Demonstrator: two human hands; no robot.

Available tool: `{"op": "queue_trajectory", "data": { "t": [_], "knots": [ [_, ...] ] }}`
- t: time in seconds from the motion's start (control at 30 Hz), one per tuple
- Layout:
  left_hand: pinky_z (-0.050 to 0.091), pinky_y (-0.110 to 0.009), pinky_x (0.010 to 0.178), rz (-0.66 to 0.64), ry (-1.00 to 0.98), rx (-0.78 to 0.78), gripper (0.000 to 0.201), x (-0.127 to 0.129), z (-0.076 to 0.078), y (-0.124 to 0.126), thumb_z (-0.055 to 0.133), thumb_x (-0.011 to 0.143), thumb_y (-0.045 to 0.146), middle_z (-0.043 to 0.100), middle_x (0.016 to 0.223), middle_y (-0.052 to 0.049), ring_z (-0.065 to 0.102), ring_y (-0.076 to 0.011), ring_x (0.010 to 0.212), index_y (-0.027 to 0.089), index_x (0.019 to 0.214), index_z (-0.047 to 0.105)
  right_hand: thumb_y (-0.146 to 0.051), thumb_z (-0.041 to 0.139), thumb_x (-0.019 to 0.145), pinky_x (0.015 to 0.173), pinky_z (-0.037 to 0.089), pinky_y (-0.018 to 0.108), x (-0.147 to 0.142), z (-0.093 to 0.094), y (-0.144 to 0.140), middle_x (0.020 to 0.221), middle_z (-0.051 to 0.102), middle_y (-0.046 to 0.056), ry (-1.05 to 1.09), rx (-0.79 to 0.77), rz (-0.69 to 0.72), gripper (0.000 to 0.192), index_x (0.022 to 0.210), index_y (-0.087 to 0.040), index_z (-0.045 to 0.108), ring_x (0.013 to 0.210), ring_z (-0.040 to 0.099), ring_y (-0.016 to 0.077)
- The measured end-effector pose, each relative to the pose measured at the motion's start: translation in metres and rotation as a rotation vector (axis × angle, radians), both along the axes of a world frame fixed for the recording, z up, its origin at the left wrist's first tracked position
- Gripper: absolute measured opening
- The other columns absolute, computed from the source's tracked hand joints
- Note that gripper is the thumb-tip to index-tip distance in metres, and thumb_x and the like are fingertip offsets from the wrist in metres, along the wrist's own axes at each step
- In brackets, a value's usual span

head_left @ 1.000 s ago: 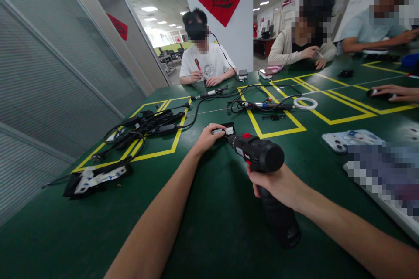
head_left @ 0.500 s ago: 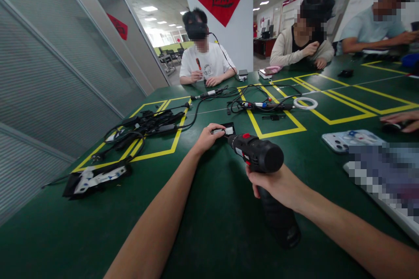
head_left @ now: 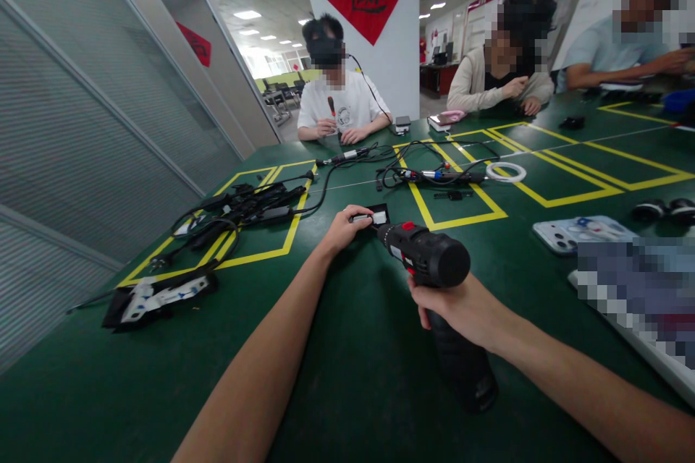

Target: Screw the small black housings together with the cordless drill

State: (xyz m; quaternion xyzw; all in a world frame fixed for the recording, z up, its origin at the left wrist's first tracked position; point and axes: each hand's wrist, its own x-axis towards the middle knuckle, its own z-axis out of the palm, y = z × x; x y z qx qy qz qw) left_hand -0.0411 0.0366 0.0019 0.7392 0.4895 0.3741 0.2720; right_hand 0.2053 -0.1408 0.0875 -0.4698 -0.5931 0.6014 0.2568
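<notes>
My right hand (head_left: pixel 442 304) is wrapped round the grip of a black cordless drill (head_left: pixel 434 255) with red switches. The drill points away from me and to the left, its chuck beside my left fingertips. My left hand (head_left: pixel 347 227) is closed at the fingertips on a small white piece (head_left: pixel 378 218). That piece sits at a small black box (head_left: pixel 383 207) on the green table (head_left: pixel 358 376). Whether the drill's bit touches the piece cannot be made out, as my fingers and the chuck cover that spot.
Black cables (head_left: pixel 260 202) lie at left, near a black pouch (head_left: pixel 116 311). More cables and a pen-like tool (head_left: pixel 439 176) lie ahead, beside a white ring (head_left: pixel 506 172). A phone (head_left: pixel 580 233) and black round objects (head_left: pixel 649 211) are at right. Several people sit round the table.
Another person's hand at the right edge has left the view, uncovering the black round objects there. My hands and the drill have stayed nearly still.
</notes>
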Motion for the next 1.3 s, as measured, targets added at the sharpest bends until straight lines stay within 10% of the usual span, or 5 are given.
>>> {"op": "queue_trajectory", "data": {
  "t": [1.3],
  "knots": [
    [0.041, -0.036, 0.098, -0.011, 0.064, 0.036, 0.034, -0.0003, -0.0007, -0.0017, 0.060, 0.077, 0.041, 0.062, 0.113, -0.006, 0.055, -0.0221, 0.108, 0.021, 0.104, 0.066, -0.019, 0.056, 0.076, 0.058, 0.042, 0.027, -0.0012, 0.0029, -0.0002, 0.055, 0.056, -0.003, 0.033, -0.005, -0.015, 0.005, 0.080, -0.017, 0.054, 0.053, 0.056, 0.0134]
  ]
}}
